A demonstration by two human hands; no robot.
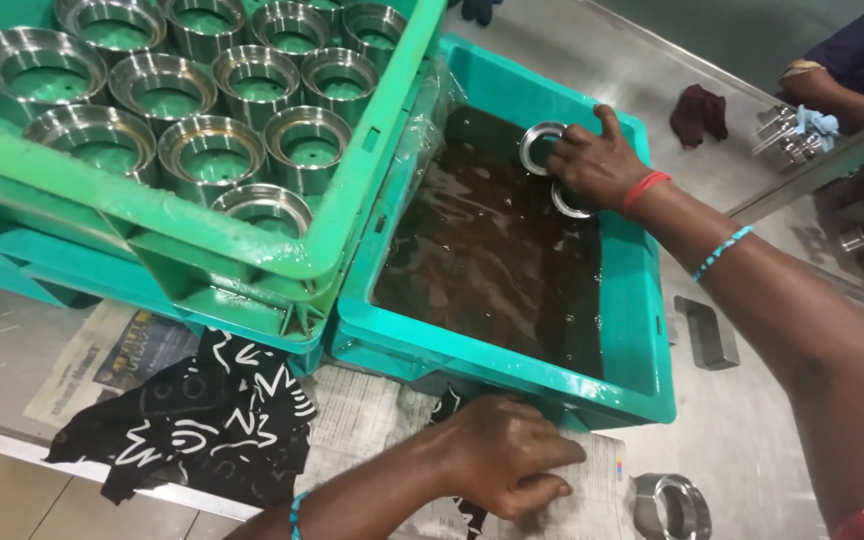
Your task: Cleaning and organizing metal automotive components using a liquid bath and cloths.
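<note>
Here the right hand (592, 160) pinches two steel rings (542, 148) at the far end of the teal tub (652, 330), one above the brown liquid (492, 250), the other half sunk beside the wrist. The step looks like dipping or rinsing the rings. The next move would call for a firm hold on wet metal and a steady lift clear of the tub's rim. The left hand (507, 455) lies flat, fingers together, pressing on newspaper (362, 415) on the bench (742, 440), holding nothing. About eleven more rings (212, 150) stand in the green crate (252, 250) beside the tub, and one lone ring (674, 505) lies on the bench near the left hand. A black patterned cloth (202, 420) lies there too.
</note>
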